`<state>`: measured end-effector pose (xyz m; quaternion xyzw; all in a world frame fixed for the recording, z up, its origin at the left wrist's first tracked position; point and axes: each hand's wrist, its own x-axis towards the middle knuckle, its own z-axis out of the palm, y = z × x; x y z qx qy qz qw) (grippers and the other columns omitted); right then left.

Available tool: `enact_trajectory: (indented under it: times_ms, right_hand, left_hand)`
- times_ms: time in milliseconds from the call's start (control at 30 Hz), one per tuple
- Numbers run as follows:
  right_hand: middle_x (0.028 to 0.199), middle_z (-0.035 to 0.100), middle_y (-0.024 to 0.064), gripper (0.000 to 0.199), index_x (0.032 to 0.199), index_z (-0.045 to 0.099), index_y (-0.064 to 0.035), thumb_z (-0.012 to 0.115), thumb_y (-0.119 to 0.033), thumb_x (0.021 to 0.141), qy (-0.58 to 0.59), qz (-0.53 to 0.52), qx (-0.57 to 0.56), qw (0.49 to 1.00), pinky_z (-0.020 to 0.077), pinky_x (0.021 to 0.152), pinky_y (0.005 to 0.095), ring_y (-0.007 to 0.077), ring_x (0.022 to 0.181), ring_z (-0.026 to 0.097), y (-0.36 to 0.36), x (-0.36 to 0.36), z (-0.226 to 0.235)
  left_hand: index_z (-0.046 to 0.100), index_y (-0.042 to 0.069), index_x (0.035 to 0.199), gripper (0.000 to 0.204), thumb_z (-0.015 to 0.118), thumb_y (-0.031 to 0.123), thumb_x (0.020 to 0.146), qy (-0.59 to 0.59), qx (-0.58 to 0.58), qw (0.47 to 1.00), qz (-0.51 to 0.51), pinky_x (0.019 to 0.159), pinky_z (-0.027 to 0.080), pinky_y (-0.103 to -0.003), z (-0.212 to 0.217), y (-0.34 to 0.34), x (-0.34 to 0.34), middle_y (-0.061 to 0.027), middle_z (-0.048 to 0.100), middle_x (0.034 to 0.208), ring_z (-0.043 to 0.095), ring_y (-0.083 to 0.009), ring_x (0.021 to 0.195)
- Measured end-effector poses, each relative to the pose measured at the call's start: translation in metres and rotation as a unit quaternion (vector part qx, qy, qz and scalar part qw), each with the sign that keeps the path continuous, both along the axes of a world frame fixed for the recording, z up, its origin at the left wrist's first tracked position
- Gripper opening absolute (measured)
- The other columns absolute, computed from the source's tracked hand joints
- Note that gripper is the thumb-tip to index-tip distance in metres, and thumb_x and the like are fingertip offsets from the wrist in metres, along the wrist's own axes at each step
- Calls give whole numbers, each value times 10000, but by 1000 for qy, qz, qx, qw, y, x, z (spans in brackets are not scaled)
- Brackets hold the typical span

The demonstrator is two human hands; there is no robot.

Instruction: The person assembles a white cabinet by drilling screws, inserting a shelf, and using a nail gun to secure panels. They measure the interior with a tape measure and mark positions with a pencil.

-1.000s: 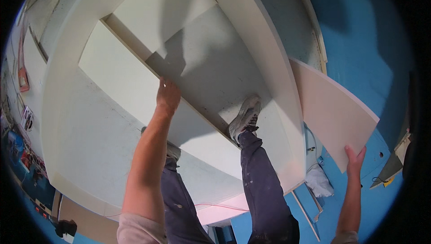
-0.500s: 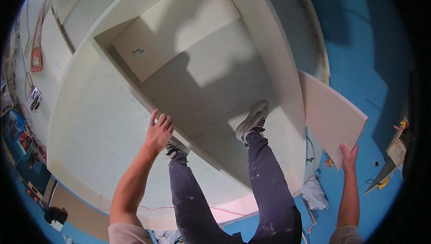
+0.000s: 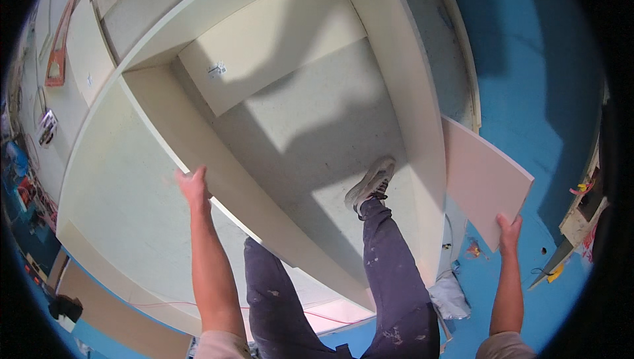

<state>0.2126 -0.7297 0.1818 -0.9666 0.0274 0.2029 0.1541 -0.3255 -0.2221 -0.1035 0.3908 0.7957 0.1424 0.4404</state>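
A long, pale divider panel (image 3: 244, 184) runs lengthwise inside a large box-like cabinet frame (image 3: 419, 101). My left hand (image 3: 193, 188) is closed over the panel's upper edge; its fingertips are slightly blurred. Off to the right, my right hand (image 3: 509, 232) grips the near end of a loose pale board (image 3: 482, 177). The board's other end meets the outside of the frame's right wall. My right shoe (image 3: 371, 186) stands inside the frame, right of the divider. My left foot is hidden behind the divider.
A flat board (image 3: 264, 42) with a small label lies at the frame's far end. A red handsaw-like tool (image 3: 57, 62) lies far left, above tangled wires (image 3: 36, 204). A whitish bag (image 3: 451, 296) sits on the blue floor (image 3: 512, 121) outside the right wall.
The divider's upper edge has shifted left with my left hand, and more of its right face shows. My left shoe has become hidden. The board in my right hand has moved slightly down and left.
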Motion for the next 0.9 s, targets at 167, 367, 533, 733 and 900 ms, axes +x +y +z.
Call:
enact_trajectory:
  times_ms: [167, 367, 533, 733, 900]
  right_hand:
    - [1137, 608, 114, 573, 1253, 463, 52, 738, -153, 795, 15, 88, 1, 996, 462, 885, 303, 176, 1009, 588, 12, 6, 14]
    - [1208, 584, 162, 629, 1374, 402, -23, 695, -113, 825, -71, 102, -79, 989, 448, 936, 368, 230, 1125, 556, 61, -25, 33]
    - [1304, 532, 141, 625, 1396, 409, -74, 661, -97, 825, -188, 150, -47, 969, 440, 956, 405, 260, 1209, 506, 149, -50, 62]
    - [1194, 589, 66, 438, 1226, 566, -75, 654, -86, 798, 68, 223, 164, 959, 444, 933, 370, 210, 1149, 536, 325, -143, -50]
    - [948, 612, 81, 411, 1143, 565, 48, 679, -164, 809, 401, -111, 202, 887, 492, 704, 335, 177, 807, 576, 444, -178, -317]
  left_hand:
    - [626, -70, 1011, 330, 645, 110, 735, 41, -65, 988, -134, 762, 506, -389, -11, 4, 1, -181, 693, 892, 659, -271, 800]
    - [646, -58, 943, 271, 630, 128, 747, 40, 7, 984, -175, 776, 513, -408, -6, 7, 27, -213, 698, 898, 677, -355, 837]
    - [638, -74, 918, 255, 649, 107, 739, 10, -41, 983, -177, 774, 511, -413, -32, -7, -1, -222, 693, 879, 672, -355, 847]
    - [608, -100, 944, 285, 651, 106, 751, 12, -115, 981, -154, 791, 494, -429, -21, -4, 3, -218, 680, 872, 650, -368, 814]
    - [579, -87, 1049, 315, 645, 58, 778, 52, -27, 986, -159, 825, 486, -396, -7, -8, 43, -222, 667, 995, 645, -348, 908]
